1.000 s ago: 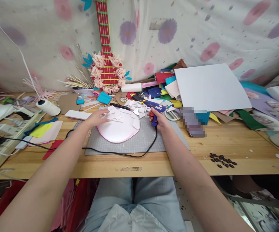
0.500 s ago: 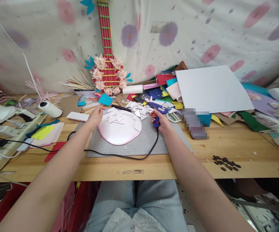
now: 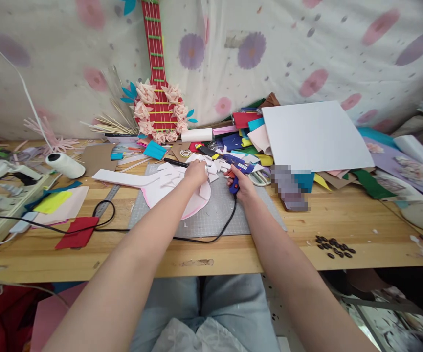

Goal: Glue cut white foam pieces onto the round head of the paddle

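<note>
My right hand (image 3: 241,184) is wrapped round a blue hot glue gun (image 3: 243,165) with an orange trigger, and its black cord (image 3: 224,230) runs down over the mat. My left hand (image 3: 197,174) is closed, fingers curled down among white foam-board scraps (image 3: 214,164); what they pinch is hidden. Beneath my left wrist lies a white guitar-shaped board (image 3: 152,193) with a pink edge, its neck (image 3: 118,178) pointing left. Several white pieces rest on it. A black pen-like tool (image 3: 174,162) is beside my left hand. The grey cutting mat (image 3: 258,215) lies under these.
A red paper guitar with pink roses (image 3: 160,115) leans on the curtain. At the right are a large white board (image 3: 314,137), a blurred phone-like item (image 3: 291,188) and several black oval beads (image 3: 334,247). Red felt (image 3: 77,232), a metal ruler (image 3: 108,198) and a power strip (image 3: 16,215) are at the left.
My left hand has moved right, from the board's left edge to the scraps near the glue gun. My right hand still holds the glue gun in about the same place.
</note>
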A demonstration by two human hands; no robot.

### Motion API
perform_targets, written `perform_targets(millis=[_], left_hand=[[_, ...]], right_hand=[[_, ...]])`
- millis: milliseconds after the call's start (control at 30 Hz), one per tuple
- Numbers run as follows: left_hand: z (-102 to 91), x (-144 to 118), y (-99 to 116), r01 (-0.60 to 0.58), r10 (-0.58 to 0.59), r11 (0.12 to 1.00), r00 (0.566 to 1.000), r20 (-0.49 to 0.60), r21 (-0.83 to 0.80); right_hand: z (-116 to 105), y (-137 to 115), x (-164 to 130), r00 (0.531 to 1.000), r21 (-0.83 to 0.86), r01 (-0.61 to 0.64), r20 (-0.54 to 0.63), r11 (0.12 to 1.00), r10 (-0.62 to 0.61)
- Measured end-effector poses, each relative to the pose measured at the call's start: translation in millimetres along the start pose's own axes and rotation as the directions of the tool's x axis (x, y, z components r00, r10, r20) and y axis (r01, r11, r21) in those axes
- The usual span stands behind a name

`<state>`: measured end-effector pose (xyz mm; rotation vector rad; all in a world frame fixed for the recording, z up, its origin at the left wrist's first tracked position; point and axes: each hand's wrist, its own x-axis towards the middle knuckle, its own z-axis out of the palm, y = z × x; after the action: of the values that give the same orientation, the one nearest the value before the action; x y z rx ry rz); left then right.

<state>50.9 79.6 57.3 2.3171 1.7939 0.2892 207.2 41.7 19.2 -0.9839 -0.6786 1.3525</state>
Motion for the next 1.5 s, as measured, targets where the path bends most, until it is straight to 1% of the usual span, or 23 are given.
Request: perform_targets(millis=[133,233,500,600,667,733,800,900,1000,1100,1167,1300,1367,1433,1500], left_hand=[[8.6,7,7,0.038,-0.041,0.998,0.997,0.069,0.043],[11.1,8,7,0.044,-0.046,0.998,0.998,0.049,0.037],[14.1,7,1,-0.024,0.023,0.999,0.999,0.042,0.027],[12.2,6,-2,-0.012,0.012,1.0,1.0,-0.01,-0.014],[10.3,4,-4,0.01,-0.011,0.999,1.0,-0.019,-0.044],[8.2,2,-7,0.018,-0.018,0.998,1.0,0.001,-0.052],[6.9,-1,-10,0.002,-0.001,0.999,1.0,0.022,-0.037],[6.9,-2,-11,-0.056,0.056,0.998,0.998,0.026,0.001],[7.5,-1,-7,-0.109,0.106,0.992,0.993,0.054,0.057],[6.6,2,2,-0.067,0.053,0.991,0.991,0.125,0.112],[5.6,4,8,-0.027,0.01,0.992,0.99,0.143,0.119],[5.6,8,11,-0.02,0.006,0.995,0.991,0.132,0.103],[6.8,9,9,-0.026,0.016,0.996,0.995,0.103,0.091],[7.9,8,7,-0.012,0.01,0.999,1.0,0.026,0.053],[7.3,7,6,0.015,-0.017,0.999,0.996,-0.084,-0.032]], right_hand=[[1,-1,0,1.0,-0.017,-0.003,-0.012,1.0,0.003],[2,-2,-1,1.0,-0.01,0.002,-0.003,1.0,-0.002],[0,1,0,1.0,0.029,0.003,0.006,1.0,-0.003],[0,1,0,1.0,0.025,0.009,0.002,1.0,-0.009],[0,1,0,1.0,0.021,0.007,-0.002,1.0,-0.007],[1,0,-1,1.0,0.016,0.002,-0.005,1.0,-0.002],[3,-1,-2,1.0,0.008,0.0,-0.005,1.0,0.0],[3,-1,-3,1.0,-0.004,0.004,-0.004,1.0,-0.004],[2,1,-2,1.0,0.0,0.014,0.005,1.0,-0.014],[0,2,-1,1.0,0.017,0.014,0.011,1.0,-0.014],[0,2,0,1.0,0.023,0.005,0.008,1.0,-0.005],[-1,1,0,1.0,0.033,-0.012,0.0,0.999,0.012],[-1,1,0,1.0,0.045,-0.011,0.001,0.999,0.011],[-1,0,0,1.0,0.043,-0.005,0.006,0.999,0.005],[-1,0,0,1.0,0.027,0.001,0.013,1.0,-0.002]])
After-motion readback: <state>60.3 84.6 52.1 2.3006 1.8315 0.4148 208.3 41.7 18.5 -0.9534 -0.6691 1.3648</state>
